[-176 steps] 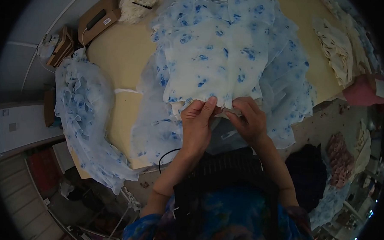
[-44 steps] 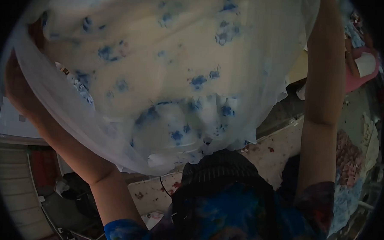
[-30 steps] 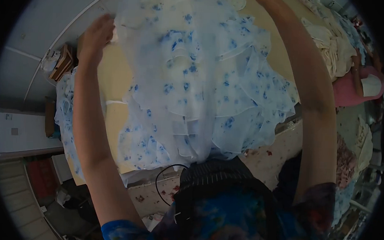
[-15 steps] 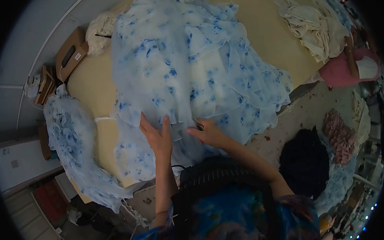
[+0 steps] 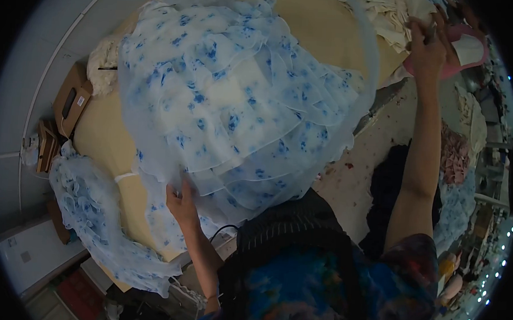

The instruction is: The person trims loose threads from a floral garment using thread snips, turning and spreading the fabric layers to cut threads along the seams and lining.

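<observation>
A white dress skirt with blue flowers and sheer ruffled layers (image 5: 213, 101) is spread over the table in front of me. My left hand (image 5: 183, 205) lies at its near left edge, fingers apart and touching the sheer cloth. My right hand (image 5: 428, 56) is raised far out to the right, off the skirt, with its fingers closed. A small dark metal tool (image 5: 429, 34), which looks like thread snips, shows between those fingers. A long sheer strip (image 5: 371, 56) curves through the air between the skirt and my right hand; its upper end leaves the view.
More blue-flowered ruffled fabric (image 5: 88, 210) hangs over the table's left edge. A cardboard box (image 5: 73, 97) and white cloth (image 5: 103, 67) stand at the left. Cream fabric (image 5: 383, 17) lies at the far right, near a person in pink (image 5: 461, 60). Dark cloth (image 5: 384, 194) lies to the right.
My right hand has swung from the skirt's near middle up to the far right. The sheer strip has lifted into an arc. My left hand has moved slightly left and nearer to me.
</observation>
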Demonstrator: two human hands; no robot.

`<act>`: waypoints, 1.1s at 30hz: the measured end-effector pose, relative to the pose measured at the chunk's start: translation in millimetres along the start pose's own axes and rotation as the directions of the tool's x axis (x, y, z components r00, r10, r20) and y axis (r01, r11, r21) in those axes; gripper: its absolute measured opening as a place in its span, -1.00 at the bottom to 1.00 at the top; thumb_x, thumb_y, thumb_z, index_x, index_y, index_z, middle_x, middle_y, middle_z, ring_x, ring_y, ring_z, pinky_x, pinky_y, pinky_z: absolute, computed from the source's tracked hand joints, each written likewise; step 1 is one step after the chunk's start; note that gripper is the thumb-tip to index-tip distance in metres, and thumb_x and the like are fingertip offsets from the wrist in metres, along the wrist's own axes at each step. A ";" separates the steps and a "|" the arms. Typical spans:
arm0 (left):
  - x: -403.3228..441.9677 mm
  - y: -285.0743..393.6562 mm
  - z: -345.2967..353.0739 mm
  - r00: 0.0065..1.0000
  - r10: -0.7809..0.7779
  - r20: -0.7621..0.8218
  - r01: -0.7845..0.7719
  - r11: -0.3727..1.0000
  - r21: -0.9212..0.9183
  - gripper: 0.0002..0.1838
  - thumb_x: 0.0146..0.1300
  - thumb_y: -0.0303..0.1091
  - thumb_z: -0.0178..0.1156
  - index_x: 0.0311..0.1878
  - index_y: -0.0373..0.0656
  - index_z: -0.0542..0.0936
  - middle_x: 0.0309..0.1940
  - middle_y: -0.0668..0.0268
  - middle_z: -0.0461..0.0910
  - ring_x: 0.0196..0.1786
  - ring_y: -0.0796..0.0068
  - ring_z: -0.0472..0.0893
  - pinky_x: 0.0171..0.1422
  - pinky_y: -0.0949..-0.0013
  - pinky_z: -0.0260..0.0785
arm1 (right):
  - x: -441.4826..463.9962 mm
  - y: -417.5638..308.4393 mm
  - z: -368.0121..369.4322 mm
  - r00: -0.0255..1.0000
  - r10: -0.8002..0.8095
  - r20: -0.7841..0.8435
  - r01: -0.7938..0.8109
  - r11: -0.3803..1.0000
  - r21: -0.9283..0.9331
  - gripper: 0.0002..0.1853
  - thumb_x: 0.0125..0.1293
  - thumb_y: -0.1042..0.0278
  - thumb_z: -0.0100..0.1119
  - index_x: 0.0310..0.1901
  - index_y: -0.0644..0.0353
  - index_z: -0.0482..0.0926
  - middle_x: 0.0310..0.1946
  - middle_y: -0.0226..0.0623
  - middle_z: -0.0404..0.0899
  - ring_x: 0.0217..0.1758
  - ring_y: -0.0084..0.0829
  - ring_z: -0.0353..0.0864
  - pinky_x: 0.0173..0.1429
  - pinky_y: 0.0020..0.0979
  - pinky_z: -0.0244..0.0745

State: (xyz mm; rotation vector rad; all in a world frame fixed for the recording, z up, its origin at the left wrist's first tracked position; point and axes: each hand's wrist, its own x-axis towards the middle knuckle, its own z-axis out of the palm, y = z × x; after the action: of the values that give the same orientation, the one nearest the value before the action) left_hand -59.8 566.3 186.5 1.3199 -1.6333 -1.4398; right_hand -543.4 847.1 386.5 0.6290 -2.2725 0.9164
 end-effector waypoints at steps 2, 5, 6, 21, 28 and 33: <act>1.6 -10.0 -8.1 0.998 0.040 0.043 -0.047 0.984 0.175 -0.60 0.37 -0.41 0.23 0.19 -0.44 0.50 -0.14 0.19 0.63 -0.24 0.50 0.60 -0.15 0.37 0.48 | -46.8 -12.3 19.3 0.848 0.194 0.494 -0.351 0.903 0.249 -0.71 0.40 0.24 0.20 -0.07 0.30 0.71 -0.34 -0.26 0.76 -0.56 -0.53 0.61 -0.37 -0.48 0.53; 10.2 -9.9 -19.3 0.990 0.134 0.044 -0.141 0.947 0.287 -0.58 0.37 -0.41 0.23 0.20 -0.46 0.49 -0.06 0.10 0.64 -0.18 0.43 0.64 -0.10 0.36 0.50 | -139.4 11.0 59.7 0.538 0.257 0.803 -0.534 0.841 0.089 -0.64 0.34 0.26 0.32 0.06 0.31 0.65 -0.10 -0.23 0.73 -0.44 -0.59 0.61 -0.38 -0.52 0.52; 16.6 -9.5 -25.3 0.989 0.145 0.026 -0.146 0.936 0.320 -0.59 0.37 -0.41 0.23 0.20 -0.45 0.50 -0.03 0.08 0.64 -0.15 0.40 0.65 -0.07 0.35 0.50 | -168.6 8.5 62.1 0.551 0.229 0.802 -0.519 0.847 0.115 -0.59 0.31 0.24 0.35 0.11 0.28 0.62 0.01 -0.18 0.69 -0.36 -0.54 0.64 -0.36 -0.47 0.54; -89.7 139.1 188.1 0.632 0.481 0.607 -0.571 0.819 -0.054 -0.64 0.26 -0.70 0.14 0.10 -0.19 0.64 0.02 0.14 0.64 -0.18 0.35 0.69 -0.06 0.36 0.54 | -181.2 -43.0 -18.2 0.190 -0.205 0.960 -0.781 0.561 0.274 -0.75 0.29 0.31 0.38 -0.18 0.34 0.62 -0.45 -0.36 0.60 -0.62 -0.67 0.46 -0.53 -0.54 0.35; -72.3 132.3 212.3 0.794 0.502 0.344 -0.564 0.819 0.108 -0.67 0.19 -0.75 0.11 -0.09 -0.21 0.72 -0.28 0.36 0.66 -0.25 0.60 0.59 -0.14 0.53 0.41 | -200.3 45.2 -19.7 0.068 -0.312 0.948 -0.754 0.606 0.254 -0.74 0.27 0.31 0.37 -0.09 0.28 0.68 -0.43 -0.48 0.59 -0.57 -0.71 0.43 -0.50 -0.58 0.32; -70.2 147.1 207.2 0.943 0.266 0.199 -0.291 0.950 0.112 -0.60 0.10 -0.81 0.06 -0.11 -0.23 0.73 -0.29 0.34 0.68 -0.28 0.64 0.58 -0.15 0.55 0.43 | -186.1 52.0 -18.9 0.245 -0.081 0.966 -0.807 0.534 0.250 -0.60 0.24 0.37 0.39 0.12 0.21 0.63 -0.22 -0.47 0.64 -0.51 -0.75 0.41 -0.44 -0.59 0.33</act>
State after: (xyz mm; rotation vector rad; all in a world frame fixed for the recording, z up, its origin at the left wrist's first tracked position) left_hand -264.5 697.3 288.7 0.9996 -1.9837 -1.3234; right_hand -437.3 931.6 247.6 1.1223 -3.0948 2.4282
